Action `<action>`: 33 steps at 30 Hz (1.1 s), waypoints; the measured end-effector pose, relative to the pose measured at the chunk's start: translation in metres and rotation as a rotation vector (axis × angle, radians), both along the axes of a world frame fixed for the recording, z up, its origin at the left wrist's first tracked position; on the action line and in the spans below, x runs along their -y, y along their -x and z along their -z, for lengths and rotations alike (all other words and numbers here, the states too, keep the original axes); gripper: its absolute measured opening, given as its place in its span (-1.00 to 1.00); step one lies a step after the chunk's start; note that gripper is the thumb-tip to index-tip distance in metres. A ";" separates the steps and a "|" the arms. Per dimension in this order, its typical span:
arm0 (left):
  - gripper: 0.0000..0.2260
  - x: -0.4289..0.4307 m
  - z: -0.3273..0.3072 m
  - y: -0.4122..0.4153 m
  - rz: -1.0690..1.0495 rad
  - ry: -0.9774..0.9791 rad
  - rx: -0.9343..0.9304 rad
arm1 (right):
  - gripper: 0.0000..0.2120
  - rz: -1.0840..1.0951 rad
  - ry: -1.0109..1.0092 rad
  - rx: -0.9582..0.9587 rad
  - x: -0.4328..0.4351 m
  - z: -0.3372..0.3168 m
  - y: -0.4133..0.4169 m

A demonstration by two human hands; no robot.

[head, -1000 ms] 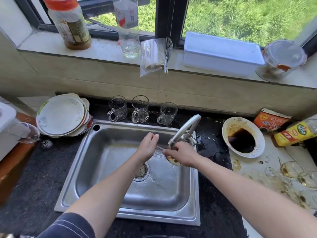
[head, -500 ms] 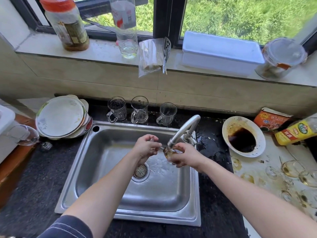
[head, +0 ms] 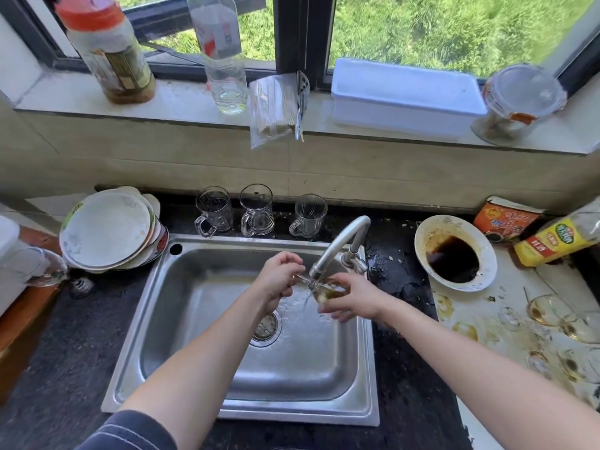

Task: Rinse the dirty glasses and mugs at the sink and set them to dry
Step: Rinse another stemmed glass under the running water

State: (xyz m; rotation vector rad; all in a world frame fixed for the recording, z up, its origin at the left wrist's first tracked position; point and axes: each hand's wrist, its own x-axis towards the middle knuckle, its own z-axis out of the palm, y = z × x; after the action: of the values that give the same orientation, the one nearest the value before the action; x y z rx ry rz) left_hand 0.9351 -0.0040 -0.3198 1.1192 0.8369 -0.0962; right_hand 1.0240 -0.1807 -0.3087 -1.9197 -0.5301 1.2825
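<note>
My right hand [head: 352, 298] grips a small stained glass [head: 326, 289] under the spout of the tap [head: 337, 248], over the steel sink [head: 201, 323]. Water runs over the glass into the basin. My left hand [head: 281, 280] pinches the glass's thin end, which looks like a stem, at its left. Three glass mugs [head: 214, 211] [head: 258, 209] [head: 308, 216] stand behind the sink by the wall. Several dirty wine glasses [head: 548, 311] lie on the stained counter at the right.
A stack of plates [head: 107, 230] leans left of the sink, with a glass [head: 42, 267] beside it. A bowl of dark sauce [head: 454, 253] and an oil bottle [head: 555, 240] sit to the right. Jars, a bottle and a white box [head: 406, 99] line the windowsill.
Both hands have lifted the glass up under the spout, and water now runs over it. My left hand has closed in on the glass's left end.
</note>
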 end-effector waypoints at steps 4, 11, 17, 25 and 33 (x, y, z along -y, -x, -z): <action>-0.77 -0.003 -0.004 0.009 -0.017 0.248 0.106 | -0.47 0.099 0.004 -0.160 0.008 0.015 0.003; -0.71 0.002 -0.001 0.015 0.011 0.363 0.076 | -0.41 0.073 0.061 -0.030 0.010 0.034 0.015; -0.65 0.013 -0.009 0.004 0.041 0.317 0.074 | -0.55 0.104 0.115 -0.156 0.017 0.036 0.015; -0.73 0.023 -0.005 -0.001 -0.056 0.257 0.017 | -0.56 0.087 0.103 -0.100 0.018 0.032 0.025; -0.84 0.024 0.002 -0.002 -0.151 0.045 -0.158 | -0.65 0.024 0.111 -0.049 0.018 0.021 0.027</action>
State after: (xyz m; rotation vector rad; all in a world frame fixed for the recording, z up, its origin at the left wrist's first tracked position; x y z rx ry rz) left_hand 0.9367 -0.0280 -0.3216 1.0118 1.0530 -0.0786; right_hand 0.9974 -0.1985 -0.3301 -1.9743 -0.4177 1.3651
